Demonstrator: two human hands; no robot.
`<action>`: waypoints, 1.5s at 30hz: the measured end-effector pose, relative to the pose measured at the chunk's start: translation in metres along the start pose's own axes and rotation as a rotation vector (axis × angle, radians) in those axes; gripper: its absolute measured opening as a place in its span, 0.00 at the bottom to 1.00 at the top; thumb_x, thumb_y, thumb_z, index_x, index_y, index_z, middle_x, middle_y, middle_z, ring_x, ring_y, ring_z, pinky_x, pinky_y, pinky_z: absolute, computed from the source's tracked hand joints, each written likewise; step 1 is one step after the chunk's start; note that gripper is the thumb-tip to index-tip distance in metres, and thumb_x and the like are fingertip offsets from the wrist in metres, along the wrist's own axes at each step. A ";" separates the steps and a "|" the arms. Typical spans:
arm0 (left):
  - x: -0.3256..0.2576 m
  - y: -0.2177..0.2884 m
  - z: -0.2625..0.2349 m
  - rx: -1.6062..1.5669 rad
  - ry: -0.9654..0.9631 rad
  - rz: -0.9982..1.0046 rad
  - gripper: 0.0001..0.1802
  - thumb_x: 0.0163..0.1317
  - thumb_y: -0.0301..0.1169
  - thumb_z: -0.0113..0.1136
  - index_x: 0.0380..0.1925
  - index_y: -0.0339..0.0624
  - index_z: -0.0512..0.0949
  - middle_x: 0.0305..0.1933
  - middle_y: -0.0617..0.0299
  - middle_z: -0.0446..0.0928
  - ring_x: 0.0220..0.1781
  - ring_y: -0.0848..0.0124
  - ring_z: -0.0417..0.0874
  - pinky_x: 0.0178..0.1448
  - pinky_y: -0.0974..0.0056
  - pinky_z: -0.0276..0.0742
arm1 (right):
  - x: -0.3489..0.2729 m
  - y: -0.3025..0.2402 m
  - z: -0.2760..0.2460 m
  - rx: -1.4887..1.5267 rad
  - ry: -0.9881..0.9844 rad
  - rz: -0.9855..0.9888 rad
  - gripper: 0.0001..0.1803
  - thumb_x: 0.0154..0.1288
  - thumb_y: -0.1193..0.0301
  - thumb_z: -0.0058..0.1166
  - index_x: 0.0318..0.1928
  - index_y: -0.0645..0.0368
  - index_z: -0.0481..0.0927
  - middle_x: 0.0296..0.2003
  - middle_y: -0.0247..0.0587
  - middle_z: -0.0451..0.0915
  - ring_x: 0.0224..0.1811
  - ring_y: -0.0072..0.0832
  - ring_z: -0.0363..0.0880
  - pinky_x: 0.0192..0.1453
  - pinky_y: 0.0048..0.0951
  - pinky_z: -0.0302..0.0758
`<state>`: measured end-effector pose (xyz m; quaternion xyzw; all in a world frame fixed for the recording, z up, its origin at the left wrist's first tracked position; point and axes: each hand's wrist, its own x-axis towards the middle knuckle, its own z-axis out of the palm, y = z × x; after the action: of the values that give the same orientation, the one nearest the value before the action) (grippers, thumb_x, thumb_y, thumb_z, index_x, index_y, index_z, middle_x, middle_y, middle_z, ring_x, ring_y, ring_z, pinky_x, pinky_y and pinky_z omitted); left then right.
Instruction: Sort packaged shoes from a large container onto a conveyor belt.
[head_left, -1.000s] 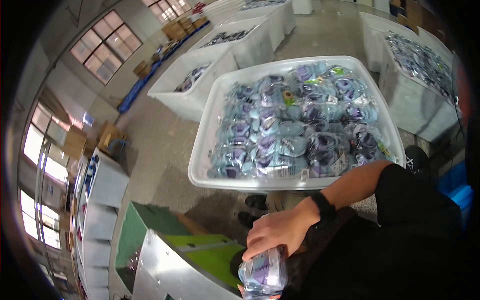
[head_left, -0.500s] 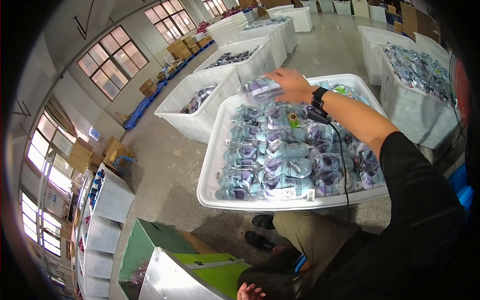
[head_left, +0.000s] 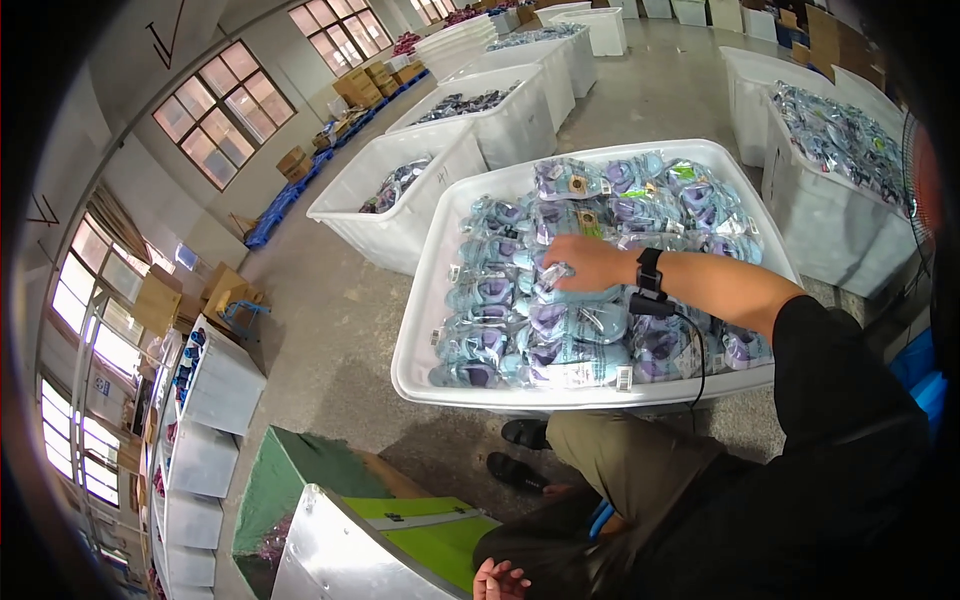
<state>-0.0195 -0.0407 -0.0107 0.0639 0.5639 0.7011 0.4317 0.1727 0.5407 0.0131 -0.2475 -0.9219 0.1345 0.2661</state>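
Note:
Rows of light blue and purple shoes in clear plastic bags (head_left: 575, 350) fill a large white tub (head_left: 412, 350) in front of me. My right hand (head_left: 595, 264) reaches over the middle of these rows, its fingers closed on the clear plastic of one bagged pair of shoes (head_left: 553, 275); the hand partly covers that pair. A black band with a small device and cable (head_left: 650, 285) circles my right wrist. Low at the bottom edge, my left hand (head_left: 500, 580) rests palm up with loosely bent fingers and nothing visible in it.
White tubs of bagged goods stand beyond on the left (head_left: 400, 220) and right (head_left: 830, 210). At lower left are a green container (head_left: 300, 470) and a metal-sided panel (head_left: 345, 550). A fan (head_left: 920, 180) stands at the right edge. Cartons on blue pallets (head_left: 275, 215) line the wall.
My right hand has come down and nearer from the tub's far left, no longer carrying the bagged pair it held there. A bagged pair now shows on the far row.

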 end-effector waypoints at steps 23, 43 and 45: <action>0.020 -0.014 -0.019 -0.016 -0.014 -0.105 0.35 0.74 0.50 0.61 0.73 0.43 0.69 0.64 0.55 0.79 0.57 0.61 0.81 0.60 0.54 0.79 | 0.084 0.189 -0.065 -0.227 -0.215 0.344 0.23 0.62 0.57 0.62 0.53 0.59 0.86 0.48 0.51 0.87 0.53 0.50 0.85 0.56 0.48 0.80; 0.033 -0.031 -0.035 0.062 0.276 -0.348 0.29 0.76 0.49 0.59 0.72 0.52 0.71 0.61 0.61 0.79 0.58 0.62 0.80 0.64 0.53 0.78 | 0.065 0.275 0.032 -0.083 -0.240 0.552 0.25 0.64 0.71 0.52 0.62 0.60 0.79 0.67 0.50 0.76 0.71 0.49 0.71 0.70 0.50 0.73; 0.032 -0.021 -0.017 0.064 0.245 -0.317 0.30 0.76 0.48 0.59 0.73 0.49 0.69 0.63 0.59 0.79 0.58 0.61 0.80 0.64 0.53 0.77 | 0.036 0.280 0.031 -0.073 0.016 0.497 0.25 0.64 0.71 0.53 0.62 0.60 0.80 0.61 0.56 0.80 0.64 0.54 0.77 0.69 0.48 0.73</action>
<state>-0.0376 -0.0319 -0.0469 -0.0976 0.6370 0.6088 0.4627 0.2365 0.7919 -0.1039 -0.4769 -0.8349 0.1605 0.2231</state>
